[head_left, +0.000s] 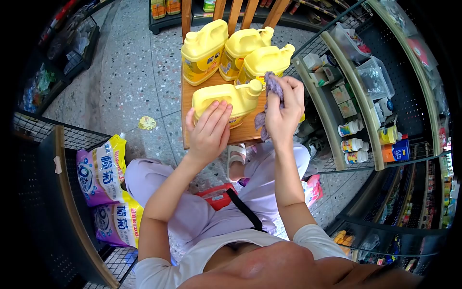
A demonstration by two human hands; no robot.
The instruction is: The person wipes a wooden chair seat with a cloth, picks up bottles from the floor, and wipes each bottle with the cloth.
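Observation:
A yellow plastic jug (207, 96) stands at the near edge of a wooden chair seat (186, 120), its cap pointing right. My left hand (209, 130) grips this jug, with the fingers over its near side and the thumb at its left end. A crumpled purple-grey cloth (273, 89) is pinched in my right hand (285, 108), just right of the jug's cap. Behind stand more yellow jugs with printed labels: one at the left (204, 55), one in the middle (245, 45) and one at the right (267, 60). A bit of yellow shows beside my right wrist, mostly hidden.
Wooden slats (236, 14) rise behind the jugs. Purple-and-yellow detergent bags (103, 171) lean on a shelf at the left. Shelves at the right hold boxes, white bottles (353, 144) and clear plastic bins (375, 79). A red item (216, 195) lies between the legs.

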